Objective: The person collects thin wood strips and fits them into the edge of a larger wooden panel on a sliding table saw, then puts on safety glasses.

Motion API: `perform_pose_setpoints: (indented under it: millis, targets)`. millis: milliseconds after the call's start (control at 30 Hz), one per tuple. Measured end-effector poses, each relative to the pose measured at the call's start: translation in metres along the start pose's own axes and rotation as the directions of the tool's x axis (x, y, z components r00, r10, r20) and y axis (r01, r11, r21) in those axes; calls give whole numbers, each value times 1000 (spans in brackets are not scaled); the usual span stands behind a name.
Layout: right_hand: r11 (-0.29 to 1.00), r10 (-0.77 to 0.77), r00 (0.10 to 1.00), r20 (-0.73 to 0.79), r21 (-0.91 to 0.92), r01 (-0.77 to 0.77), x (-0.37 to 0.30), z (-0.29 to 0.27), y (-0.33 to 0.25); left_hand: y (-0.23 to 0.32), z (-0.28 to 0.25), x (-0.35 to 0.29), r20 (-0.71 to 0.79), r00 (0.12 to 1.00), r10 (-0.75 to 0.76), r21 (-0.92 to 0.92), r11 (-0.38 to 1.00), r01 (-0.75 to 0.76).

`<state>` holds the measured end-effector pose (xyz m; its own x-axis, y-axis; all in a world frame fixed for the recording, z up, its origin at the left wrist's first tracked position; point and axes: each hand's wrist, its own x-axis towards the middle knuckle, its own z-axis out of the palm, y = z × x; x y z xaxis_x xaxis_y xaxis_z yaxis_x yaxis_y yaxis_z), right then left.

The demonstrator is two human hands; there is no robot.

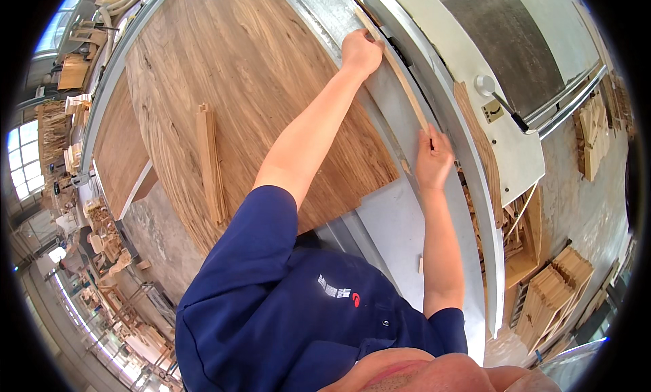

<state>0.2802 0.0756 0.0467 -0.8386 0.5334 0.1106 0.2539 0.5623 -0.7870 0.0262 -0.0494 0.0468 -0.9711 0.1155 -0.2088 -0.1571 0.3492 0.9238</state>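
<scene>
Pinched by the fingers of the left hand (363, 54) short of its far end and of the right hand (435, 160) at its near end, the thin wooden strip (405, 83) is held over, perhaps touching, the grey metal surface (388, 97), best kept straight by even pressure.

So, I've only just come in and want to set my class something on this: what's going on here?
A person in a dark blue shirt has both bare hands on a thin wooden strip. The right hand grips its near end, while the left hand is curled at it farther along. The strip runs beside a long grey metal rail. To the left is a large wooden board, with narrow wood pieces lying on it.
</scene>
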Motion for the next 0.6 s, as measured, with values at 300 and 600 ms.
perform_pose_setpoints:
  millis: [300,600]
  targets:
    - [997,78,995,58,-27,-77,26,1,7,8,5,-1,-34,980,196,608,782,-136]
    - [341,605,745,283,753,-563,33,6,4,-20,25,15,-94,936,340,564,793,-231]
